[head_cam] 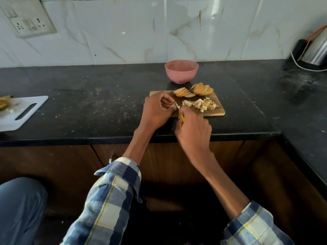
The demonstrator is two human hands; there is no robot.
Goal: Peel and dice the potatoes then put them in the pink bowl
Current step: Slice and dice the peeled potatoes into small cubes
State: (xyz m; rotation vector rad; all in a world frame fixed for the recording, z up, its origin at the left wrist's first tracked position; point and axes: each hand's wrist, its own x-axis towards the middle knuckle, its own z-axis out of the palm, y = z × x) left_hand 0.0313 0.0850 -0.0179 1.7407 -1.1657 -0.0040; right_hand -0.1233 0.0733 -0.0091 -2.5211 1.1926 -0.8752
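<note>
Right hand point(192, 131) round knife point(177, 105) over wooden board point(215, 113), beside diced potato point(200, 104)

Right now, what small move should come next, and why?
Probably press the knife down through the piece under the left hand: the right hand holds the blade against it, sliced stacks wait uncut, and the bowl looks empty.

Wooden board point(218, 113); glossy marbled tiles point(123, 32); speckled counter point(88, 103).

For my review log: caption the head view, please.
Both hands, left and right, dice potato with a knife on the wooden board.
</note>
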